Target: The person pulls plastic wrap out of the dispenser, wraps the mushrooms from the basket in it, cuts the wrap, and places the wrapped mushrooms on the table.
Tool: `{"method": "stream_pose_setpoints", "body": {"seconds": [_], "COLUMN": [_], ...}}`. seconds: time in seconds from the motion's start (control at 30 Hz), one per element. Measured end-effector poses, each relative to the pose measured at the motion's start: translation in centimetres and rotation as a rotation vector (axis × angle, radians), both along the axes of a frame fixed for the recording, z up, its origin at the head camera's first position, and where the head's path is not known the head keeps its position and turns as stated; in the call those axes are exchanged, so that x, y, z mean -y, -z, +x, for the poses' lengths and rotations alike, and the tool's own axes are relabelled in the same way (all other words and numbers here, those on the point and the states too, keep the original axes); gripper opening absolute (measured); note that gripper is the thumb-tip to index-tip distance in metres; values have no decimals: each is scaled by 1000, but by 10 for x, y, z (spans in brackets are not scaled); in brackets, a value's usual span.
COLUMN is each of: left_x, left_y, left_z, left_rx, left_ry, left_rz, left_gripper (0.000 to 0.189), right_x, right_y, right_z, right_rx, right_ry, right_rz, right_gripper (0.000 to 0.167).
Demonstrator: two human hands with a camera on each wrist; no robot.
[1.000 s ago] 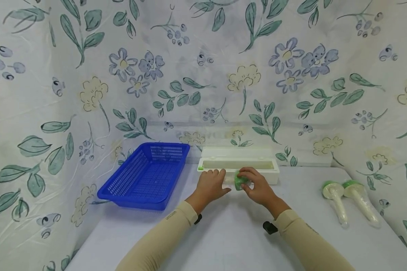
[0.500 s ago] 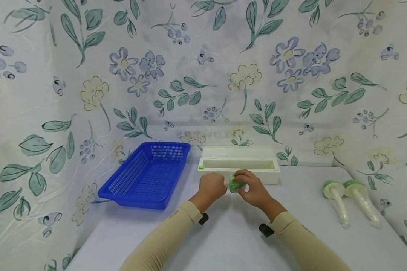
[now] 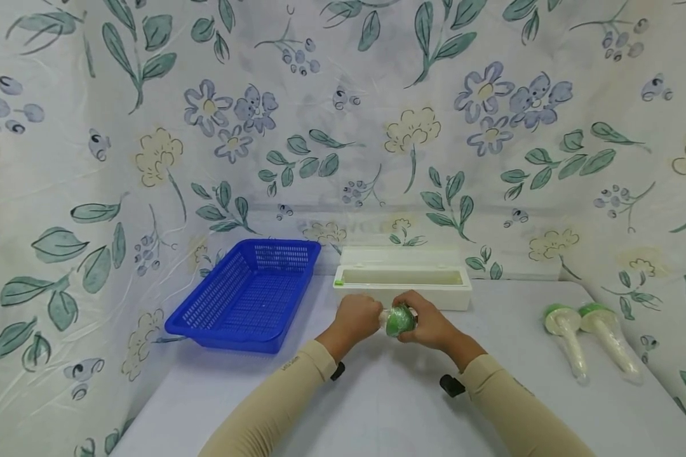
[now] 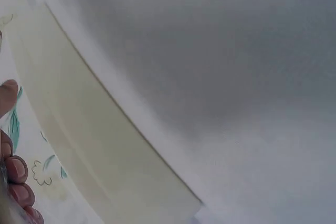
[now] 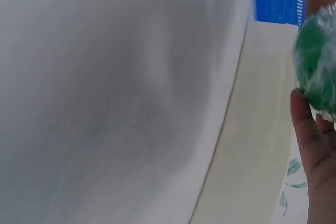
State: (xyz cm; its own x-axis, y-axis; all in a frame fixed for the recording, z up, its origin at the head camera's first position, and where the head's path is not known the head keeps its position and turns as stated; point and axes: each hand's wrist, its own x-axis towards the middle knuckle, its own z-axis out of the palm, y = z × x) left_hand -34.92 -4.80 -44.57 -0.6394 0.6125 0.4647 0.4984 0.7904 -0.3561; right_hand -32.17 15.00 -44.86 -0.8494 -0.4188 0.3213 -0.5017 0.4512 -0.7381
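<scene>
In the head view my left hand (image 3: 357,315) is closed around the pale handle of a green-headed thing (image 3: 399,321) wrapped in clear plastic film. Most of that handle is hidden in the fist. My right hand (image 3: 429,322) holds the round green head between thumb and fingers, to the right of the left hand. Its shiny wrapped green face (image 5: 313,64) shows large in the right wrist view. At the left wrist view's edge, curled fingertips (image 4: 20,169) lie against something pale in film. Exactly what kind of thing it is, I cannot tell.
Behind the hands stands a long white box (image 3: 403,297) with its lid up. A blue slotted plastic basket (image 3: 286,317) sits to the left. Two similar film-wrapped things with green heads and cream handles (image 3: 571,349) lie at the right of the white table (image 3: 389,406).
My left hand has gone from extended fingers to a fist around the handle. The green head has come lower and nearer, its face turning toward the head camera in my right hand.
</scene>
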Motion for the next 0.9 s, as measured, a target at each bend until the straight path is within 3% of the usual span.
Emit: {"method": "stream_pose_setpoints", "body": {"seconds": [0.13,0.33,0.43,0.57,0.7,0.8,0.9], "left_x": [-3,-2,3,10,16,17,14], "left_y": [1,-5,-6,-2,1,0,-2], "left_z": [2,4,3,0,-5,-7,-5], "left_rx": [-58,8,38,4,-109,-181,-191], "left_ry": [64,57,68,104,165,215,218], "left_rz": [-47,-104,-109,-88,-44,-19,-31], "left_gripper": [13,32,31,22,22,23,22], "right_x": [0,1,0,-2,-7,-9,-9], "right_y": [0,-1,-3,-5,-2,0,-1], "right_z": [1,1,2,2,1,0,-1], "right_rx": [22,43,40,35,137,194,171], "right_ry": [-17,-28,-30,-20,32,48,15], "right_rz": [91,215,244,165,-11,-60,-8], "right_gripper": [54,46,47,59,82,77,65]}}
